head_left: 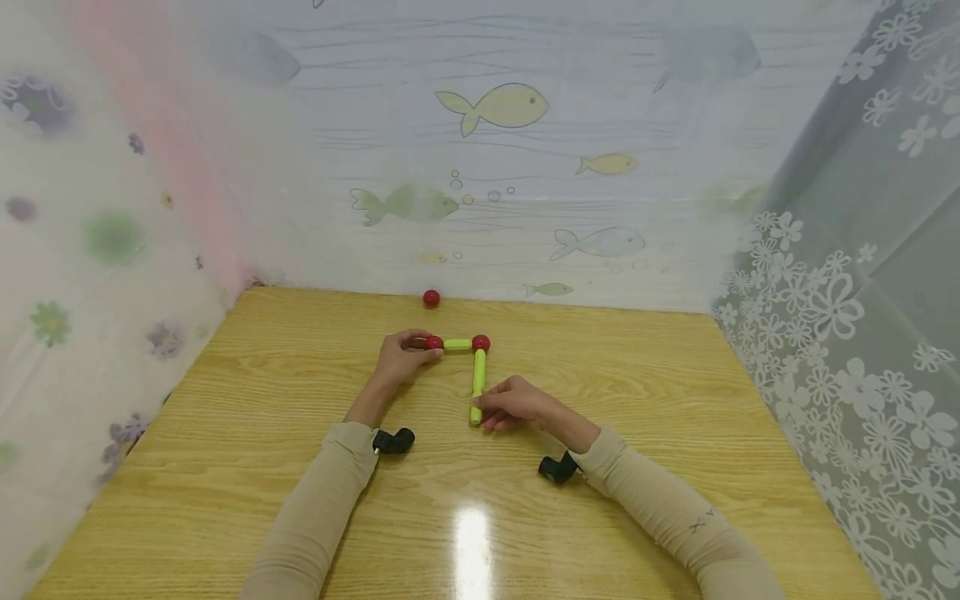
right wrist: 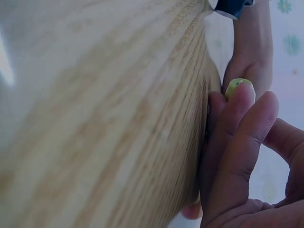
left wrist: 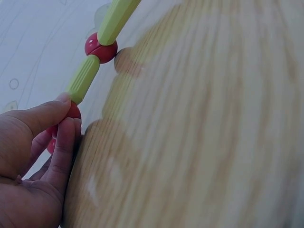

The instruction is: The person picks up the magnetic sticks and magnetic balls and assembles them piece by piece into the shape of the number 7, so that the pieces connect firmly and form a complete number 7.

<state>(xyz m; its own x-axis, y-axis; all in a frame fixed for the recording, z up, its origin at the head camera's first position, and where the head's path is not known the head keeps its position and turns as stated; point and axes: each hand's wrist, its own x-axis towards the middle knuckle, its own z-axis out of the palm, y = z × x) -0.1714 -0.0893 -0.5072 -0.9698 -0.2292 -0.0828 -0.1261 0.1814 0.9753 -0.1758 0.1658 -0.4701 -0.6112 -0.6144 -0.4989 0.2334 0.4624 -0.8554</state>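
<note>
My left hand pinches a red ball between thumb and fingers. From that ball a short yellow-green rod runs right to a second red ball; both joints show in the left wrist view, where the short rod meets the corner ball. A longer yellow-green rod extends from the corner ball toward me. Near its close end, my right hand grips it with thumb and fingers. Only the rod's end face peeks past the fingers in the right wrist view.
A loose red ball lies at the back edge of the wooden table. Printed sheets with fish and flowers stand behind and on both sides. A black wrist camera sits by the left sleeve, another by the right.
</note>
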